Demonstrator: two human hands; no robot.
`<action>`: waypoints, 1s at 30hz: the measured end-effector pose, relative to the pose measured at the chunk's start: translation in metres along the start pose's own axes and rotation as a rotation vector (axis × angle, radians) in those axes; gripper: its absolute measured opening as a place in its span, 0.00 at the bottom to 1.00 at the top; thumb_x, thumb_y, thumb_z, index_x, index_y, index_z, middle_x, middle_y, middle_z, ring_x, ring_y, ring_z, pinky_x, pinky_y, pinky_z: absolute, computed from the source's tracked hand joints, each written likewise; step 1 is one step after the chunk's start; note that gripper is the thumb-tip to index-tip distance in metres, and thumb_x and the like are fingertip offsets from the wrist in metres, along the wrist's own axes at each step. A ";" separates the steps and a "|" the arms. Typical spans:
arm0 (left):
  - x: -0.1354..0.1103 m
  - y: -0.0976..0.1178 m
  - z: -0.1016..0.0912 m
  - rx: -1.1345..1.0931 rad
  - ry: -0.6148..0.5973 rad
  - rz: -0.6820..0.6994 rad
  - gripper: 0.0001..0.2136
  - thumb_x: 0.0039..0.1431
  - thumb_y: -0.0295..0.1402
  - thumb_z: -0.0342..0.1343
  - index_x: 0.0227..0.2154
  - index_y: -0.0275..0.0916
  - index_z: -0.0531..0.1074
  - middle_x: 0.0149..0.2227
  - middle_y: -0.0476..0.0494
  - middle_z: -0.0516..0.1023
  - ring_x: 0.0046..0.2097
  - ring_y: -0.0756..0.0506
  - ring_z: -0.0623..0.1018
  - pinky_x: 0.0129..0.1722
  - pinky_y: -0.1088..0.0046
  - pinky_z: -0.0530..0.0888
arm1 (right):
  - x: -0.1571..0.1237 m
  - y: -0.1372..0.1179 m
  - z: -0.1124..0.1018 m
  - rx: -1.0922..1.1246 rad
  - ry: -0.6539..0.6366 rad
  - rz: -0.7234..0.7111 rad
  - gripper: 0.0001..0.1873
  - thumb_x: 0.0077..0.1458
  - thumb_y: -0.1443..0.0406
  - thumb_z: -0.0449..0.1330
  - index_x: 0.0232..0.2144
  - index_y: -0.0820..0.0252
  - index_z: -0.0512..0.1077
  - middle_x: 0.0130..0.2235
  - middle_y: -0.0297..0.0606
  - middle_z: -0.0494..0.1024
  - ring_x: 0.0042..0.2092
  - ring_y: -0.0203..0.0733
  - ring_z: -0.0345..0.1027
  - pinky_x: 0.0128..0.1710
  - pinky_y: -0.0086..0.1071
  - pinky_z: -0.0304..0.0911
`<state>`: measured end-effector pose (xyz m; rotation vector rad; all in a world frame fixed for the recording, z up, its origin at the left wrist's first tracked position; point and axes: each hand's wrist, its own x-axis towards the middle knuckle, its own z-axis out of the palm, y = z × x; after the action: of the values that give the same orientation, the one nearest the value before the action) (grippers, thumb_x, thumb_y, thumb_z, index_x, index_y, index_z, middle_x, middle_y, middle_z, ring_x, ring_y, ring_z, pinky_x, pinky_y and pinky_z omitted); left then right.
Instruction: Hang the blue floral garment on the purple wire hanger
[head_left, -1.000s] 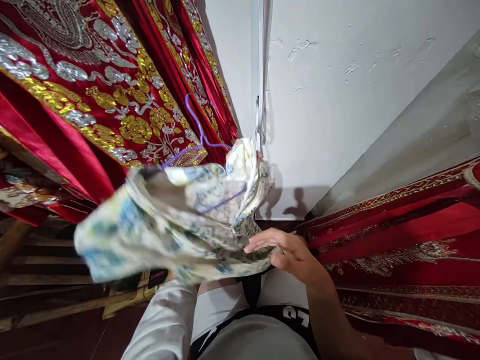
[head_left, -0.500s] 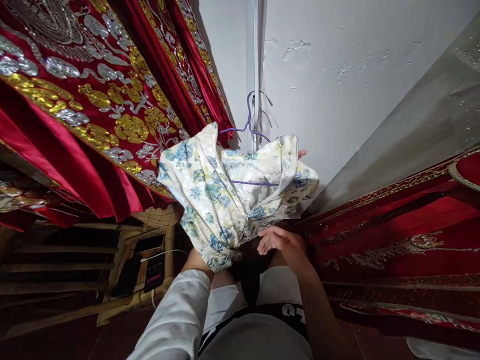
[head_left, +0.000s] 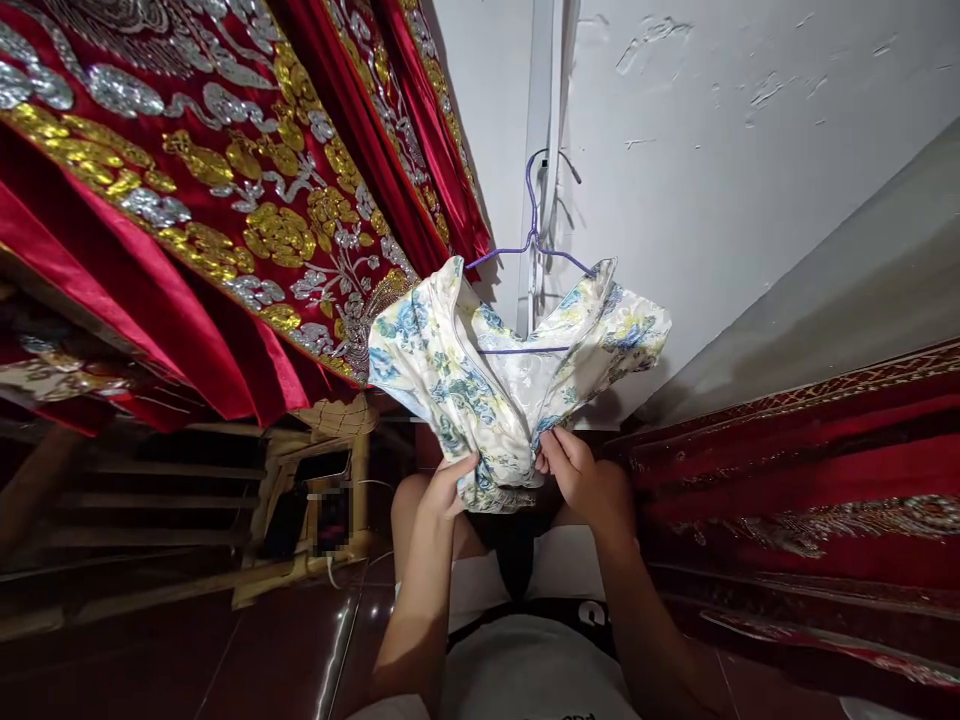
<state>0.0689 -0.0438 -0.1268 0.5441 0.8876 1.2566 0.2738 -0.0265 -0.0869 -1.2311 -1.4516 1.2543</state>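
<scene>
On a purple hanger (head_left: 533, 240) hangs a floral top (head_left: 487, 420).

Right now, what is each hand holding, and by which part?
The left hand grips the floral top by its lower side; the right hand pinches its front, low near the middle.

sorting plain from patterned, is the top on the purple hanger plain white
No, the top on the purple hanger is patterned in blue and yellow-green over white.

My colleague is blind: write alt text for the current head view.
A person's left hand and right hand hold a floral V-neck top, on a purple hanger, by its lower part. Red, sequined fabric hangs at left; a white wall stands behind.
</scene>
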 end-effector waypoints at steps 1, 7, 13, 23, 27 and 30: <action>0.003 0.003 0.005 -0.004 0.011 -0.023 0.35 0.38 0.45 0.77 0.51 0.37 0.78 0.46 0.36 0.85 0.53 0.31 0.81 0.57 0.54 0.77 | 0.000 -0.001 0.003 0.020 -0.011 -0.021 0.23 0.68 0.48 0.51 0.26 0.54 0.66 0.26 0.35 0.71 0.31 0.42 0.67 0.33 0.34 0.62; 0.001 0.004 0.026 0.027 0.062 0.008 0.39 0.39 0.45 0.77 0.56 0.37 0.75 0.50 0.35 0.83 0.55 0.33 0.80 0.60 0.54 0.74 | 0.003 -0.002 0.012 -0.094 0.008 -0.080 0.23 0.64 0.49 0.58 0.25 0.54 0.59 0.23 0.29 0.64 0.27 0.37 0.58 0.29 0.32 0.53; 0.004 -0.011 0.023 0.167 0.062 0.092 0.29 0.46 0.44 0.74 0.51 0.38 0.77 0.47 0.38 0.83 0.55 0.36 0.79 0.60 0.58 0.72 | 0.002 0.000 0.002 -0.157 0.052 -0.032 0.25 0.67 0.51 0.54 0.21 0.56 0.60 0.21 0.31 0.65 0.26 0.36 0.57 0.28 0.32 0.51; 0.010 -0.027 0.049 0.724 0.344 0.843 0.16 0.60 0.35 0.61 0.50 0.41 0.70 0.52 0.39 0.73 0.55 0.41 0.73 0.58 0.65 0.69 | 0.000 -0.012 0.012 0.164 -0.085 0.044 0.19 0.62 0.54 0.58 0.25 0.59 0.75 0.20 0.35 0.74 0.22 0.35 0.58 0.23 0.31 0.53; 0.010 -0.024 0.058 0.826 -0.002 0.542 0.11 0.66 0.39 0.52 0.29 0.40 0.67 0.27 0.49 0.68 0.31 0.47 0.69 0.33 0.72 0.66 | 0.012 -0.032 0.010 0.162 -0.185 0.005 0.17 0.62 0.57 0.58 0.26 0.60 0.76 0.19 0.34 0.74 0.20 0.33 0.56 0.21 0.29 0.52; 0.016 -0.019 0.058 0.873 -0.059 0.525 0.16 0.66 0.41 0.53 0.24 0.40 0.61 0.23 0.53 0.59 0.27 0.49 0.61 0.29 0.72 0.59 | 0.045 -0.068 -0.004 0.166 -0.100 -0.033 0.18 0.61 0.55 0.60 0.25 0.61 0.75 0.18 0.33 0.72 0.17 0.31 0.54 0.18 0.28 0.48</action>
<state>0.1279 -0.0272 -0.1132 1.5766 1.2838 1.2572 0.2599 0.0173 -0.0196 -1.0432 -1.4017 1.4015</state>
